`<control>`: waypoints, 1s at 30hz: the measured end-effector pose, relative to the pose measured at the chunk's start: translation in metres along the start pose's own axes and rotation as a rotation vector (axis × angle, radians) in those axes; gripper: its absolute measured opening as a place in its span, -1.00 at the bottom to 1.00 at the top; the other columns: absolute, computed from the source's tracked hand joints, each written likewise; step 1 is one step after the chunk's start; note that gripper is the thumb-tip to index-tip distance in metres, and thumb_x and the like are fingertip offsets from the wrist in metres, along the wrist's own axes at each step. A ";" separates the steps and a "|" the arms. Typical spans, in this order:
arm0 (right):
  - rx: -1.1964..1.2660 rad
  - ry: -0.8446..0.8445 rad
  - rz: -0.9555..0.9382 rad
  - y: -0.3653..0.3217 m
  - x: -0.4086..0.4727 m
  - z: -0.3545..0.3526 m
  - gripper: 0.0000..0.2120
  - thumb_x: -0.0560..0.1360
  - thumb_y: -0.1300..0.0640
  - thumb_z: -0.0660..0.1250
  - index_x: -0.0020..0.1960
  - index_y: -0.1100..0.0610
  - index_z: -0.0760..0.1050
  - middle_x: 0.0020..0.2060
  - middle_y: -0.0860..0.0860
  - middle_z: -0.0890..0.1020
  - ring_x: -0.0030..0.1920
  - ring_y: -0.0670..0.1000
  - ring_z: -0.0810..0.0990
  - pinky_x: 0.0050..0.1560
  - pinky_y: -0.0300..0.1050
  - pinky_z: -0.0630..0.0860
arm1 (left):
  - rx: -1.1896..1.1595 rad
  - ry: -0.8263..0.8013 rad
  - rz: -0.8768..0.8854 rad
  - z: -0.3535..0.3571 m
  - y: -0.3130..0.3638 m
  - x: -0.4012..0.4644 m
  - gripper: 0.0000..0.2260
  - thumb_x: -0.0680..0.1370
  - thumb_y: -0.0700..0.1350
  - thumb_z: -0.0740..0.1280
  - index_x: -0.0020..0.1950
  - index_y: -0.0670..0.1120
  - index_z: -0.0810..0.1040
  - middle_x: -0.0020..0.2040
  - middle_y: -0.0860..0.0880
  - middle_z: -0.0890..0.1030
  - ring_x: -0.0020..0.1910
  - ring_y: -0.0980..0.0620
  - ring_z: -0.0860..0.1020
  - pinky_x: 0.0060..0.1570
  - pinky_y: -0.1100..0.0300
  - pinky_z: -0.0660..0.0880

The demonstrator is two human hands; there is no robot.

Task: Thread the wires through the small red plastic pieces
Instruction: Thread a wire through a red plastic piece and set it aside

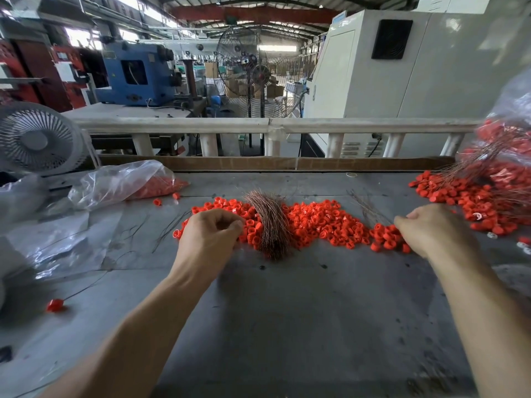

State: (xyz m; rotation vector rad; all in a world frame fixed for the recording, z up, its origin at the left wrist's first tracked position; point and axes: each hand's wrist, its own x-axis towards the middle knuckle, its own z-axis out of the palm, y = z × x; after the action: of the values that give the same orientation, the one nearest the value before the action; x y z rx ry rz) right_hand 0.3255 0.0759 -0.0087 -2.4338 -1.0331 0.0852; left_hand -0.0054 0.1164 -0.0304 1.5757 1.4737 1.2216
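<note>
Left hand [211, 232] sits back-up at the left edge of the loose red pieces [324, 221], fingers curled in with the tips bunched together; whatever they pinch, if anything, is hidden, so grip can't be told. Right hand [431, 229] is also back-up, knuckles toward the camera, fingers curled down into the right end of the same pile; contents hidden, grip can't be told either. Both forearms reach in from the bottom corners, bare.

Copper wire bundle [271, 225] lies across the pile between the hands, just beside the left fingertips, fanned at the far end. A thinner spray of wires [366, 208] lies near the right hand.

Far right: heap of pieces with wires in them [488, 196], spilling from a clear bag [514, 116] that is cut off by the frame edge; the bag's contents are blurred. Far left: second clear bag [123, 182] lying on its side, holding red pieces, hazy through the plastic. One threaded piece [54, 305] sits alone at near left, its wire trailing off.

Grey table [287, 311], small fan [37, 139] at back left
</note>
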 end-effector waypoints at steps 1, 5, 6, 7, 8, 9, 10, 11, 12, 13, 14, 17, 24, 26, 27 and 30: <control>0.011 0.029 -0.024 -0.002 -0.003 0.000 -0.70 0.51 -0.06 0.36 -0.28 0.12 0.61 -0.32 0.08 0.62 -0.24 0.18 0.56 -0.17 -0.06 0.46 | 0.039 0.011 0.013 0.000 0.000 0.000 -0.81 0.55 -0.17 0.44 -0.20 0.08 0.69 -0.32 0.16 0.68 -0.41 0.24 0.58 -0.36 0.28 0.49; 0.071 0.120 -0.182 -0.018 -0.021 0.000 -0.75 0.52 -0.05 0.37 -0.25 0.07 0.62 -0.33 0.03 0.64 -0.22 0.19 0.57 -0.17 -0.05 0.46 | 0.237 0.025 0.072 -0.002 0.000 -0.001 -0.82 0.52 -0.15 0.44 -0.21 0.13 0.66 -0.33 0.25 0.63 -0.29 0.32 0.57 -0.36 0.43 0.39; 0.099 0.128 -0.221 -0.023 -0.026 0.002 -0.78 0.52 -0.06 0.36 -0.20 0.05 0.63 -0.31 0.02 0.67 -0.17 0.20 0.61 -0.14 -0.05 0.49 | 0.280 0.020 0.086 -0.002 0.000 -0.001 -0.84 0.52 -0.15 0.45 -0.18 0.12 0.66 -0.31 0.23 0.63 -0.28 0.30 0.57 -0.38 0.48 0.34; 0.132 0.131 -0.261 -0.028 -0.031 0.004 -0.81 0.52 -0.05 0.36 -0.15 0.03 0.64 -0.28 0.01 0.69 -0.13 0.18 0.65 -0.11 -0.04 0.53 | 0.328 0.016 0.102 -0.002 0.000 -0.001 -0.86 0.52 -0.14 0.45 -0.14 0.11 0.67 -0.26 0.24 0.61 -0.27 0.29 0.56 -0.37 0.50 0.31; 0.165 0.131 -0.308 -0.034 -0.037 0.006 -0.84 0.53 -0.04 0.36 -0.11 0.02 0.65 -0.25 0.00 0.71 -0.11 0.17 0.67 -0.07 -0.03 0.57 | 0.375 0.014 0.121 -0.002 -0.001 -0.002 -0.88 0.52 -0.14 0.46 -0.10 0.10 0.67 -0.22 0.24 0.61 -0.25 0.29 0.54 -0.35 0.49 0.30; 0.202 0.126 -0.362 -0.039 -0.043 0.008 -0.86 0.53 -0.02 0.37 -0.10 0.01 0.66 -0.21 -0.01 0.72 -0.10 0.14 0.68 -0.05 -0.02 0.58 | 0.413 0.015 0.137 -0.002 -0.002 -0.002 -0.88 0.52 -0.14 0.45 -0.06 0.10 0.68 -0.19 0.23 0.61 -0.22 0.27 0.53 -0.31 0.46 0.31; 0.247 0.113 -0.426 -0.045 -0.050 0.011 -0.89 0.52 0.01 0.39 -0.10 0.01 0.67 -0.18 -0.03 0.73 -0.10 0.10 0.68 -0.04 -0.03 0.59 | 0.441 0.018 0.148 -0.002 -0.002 -0.002 -0.88 0.52 -0.14 0.45 -0.03 0.09 0.68 -0.15 0.20 0.62 -0.20 0.24 0.52 -0.27 0.39 0.34; 0.288 0.089 -0.501 -0.050 -0.057 0.014 -0.91 0.52 0.03 0.41 -0.09 0.00 0.68 -0.16 -0.06 0.73 -0.10 0.05 0.68 -0.03 -0.05 0.59 | 0.461 0.023 0.155 -0.002 -0.003 -0.002 -0.87 0.53 -0.14 0.44 -0.01 0.09 0.68 -0.13 0.18 0.63 -0.17 0.20 0.53 -0.24 0.32 0.36; 0.314 0.056 -0.576 -0.055 -0.064 0.018 -0.92 0.52 0.05 0.42 -0.09 0.00 0.69 -0.16 -0.09 0.73 -0.11 0.00 0.68 -0.02 -0.07 0.59 | 0.475 0.031 0.161 -0.002 -0.003 -0.003 -0.86 0.52 -0.15 0.44 0.00 0.09 0.68 -0.12 0.18 0.63 -0.15 0.16 0.53 -0.21 0.27 0.36; 0.325 0.016 -0.640 -0.060 -0.071 0.022 -0.94 0.52 0.06 0.44 -0.09 -0.01 0.69 -0.16 -0.12 0.73 -0.11 -0.04 0.67 -0.01 -0.09 0.59 | 0.488 0.039 0.170 -0.002 -0.003 -0.003 -0.86 0.52 -0.14 0.44 0.00 0.09 0.68 -0.14 0.18 0.60 -0.14 0.14 0.51 -0.21 0.25 0.34; 0.322 -0.024 -0.687 -0.064 -0.076 0.027 -0.96 0.52 0.06 0.45 -0.08 -0.01 0.69 -0.15 -0.14 0.72 -0.11 -0.07 0.67 0.00 -0.10 0.58 | 0.502 0.046 0.179 -0.002 -0.003 -0.003 -0.86 0.52 -0.14 0.44 0.01 0.09 0.68 -0.16 0.19 0.58 -0.14 0.14 0.50 -0.23 0.25 0.32; 0.266 -0.081 -0.750 -0.072 -0.085 0.043 -0.94 0.52 0.05 0.46 -0.01 -0.02 0.67 -0.10 -0.14 0.70 -0.05 -0.06 0.63 0.02 -0.09 0.55 | 0.551 0.055 0.200 -0.003 -0.004 -0.002 -0.85 0.51 -0.12 0.44 0.04 0.09 0.67 -0.12 0.17 0.54 -0.10 0.11 0.46 -0.15 0.19 0.32; 0.148 -0.073 -0.754 -0.077 -0.085 0.058 -0.88 0.53 0.06 0.45 0.07 -0.03 0.63 -0.05 -0.12 0.65 0.06 -0.01 0.58 0.05 -0.05 0.52 | 0.697 0.104 0.184 -0.016 0.000 -0.003 -0.84 0.57 -0.03 0.39 0.14 0.09 0.62 0.11 0.01 0.54 0.14 -0.09 0.53 0.14 0.02 0.45; 0.139 -0.053 -0.760 -0.079 -0.086 0.060 -0.91 0.54 0.05 0.43 0.04 -0.03 0.63 -0.05 -0.11 0.64 0.07 0.00 0.58 0.03 -0.05 0.52 | 0.746 0.081 0.144 -0.019 0.001 -0.003 -0.86 0.57 -0.03 0.37 0.12 0.06 0.61 0.12 -0.03 0.53 0.16 -0.11 0.51 0.16 0.00 0.45; 0.138 -0.047 -0.768 -0.080 -0.086 0.061 -0.93 0.55 0.05 0.42 0.03 -0.03 0.63 -0.05 -0.11 0.64 0.07 0.00 0.58 0.02 -0.04 0.52 | 0.756 0.065 0.125 -0.020 0.002 -0.004 -0.87 0.58 -0.03 0.36 0.11 0.05 0.61 0.12 -0.03 0.53 0.17 -0.12 0.50 0.15 0.00 0.45; 0.144 -0.025 -0.800 -0.081 -0.088 0.062 -0.94 0.57 0.04 0.40 0.00 -0.04 0.65 -0.07 -0.12 0.63 0.06 0.00 0.56 0.01 -0.01 0.53 | 0.736 0.048 0.111 -0.020 0.002 -0.005 -0.90 0.57 -0.06 0.36 0.08 0.05 0.61 0.10 -0.01 0.53 0.16 -0.10 0.49 0.09 0.04 0.46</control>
State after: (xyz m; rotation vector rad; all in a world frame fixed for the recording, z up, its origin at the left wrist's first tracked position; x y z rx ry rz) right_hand 0.1945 0.0885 -0.0372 -1.7407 -1.8500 -0.0785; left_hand -0.0225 0.1086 -0.0227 2.1227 2.0299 0.8040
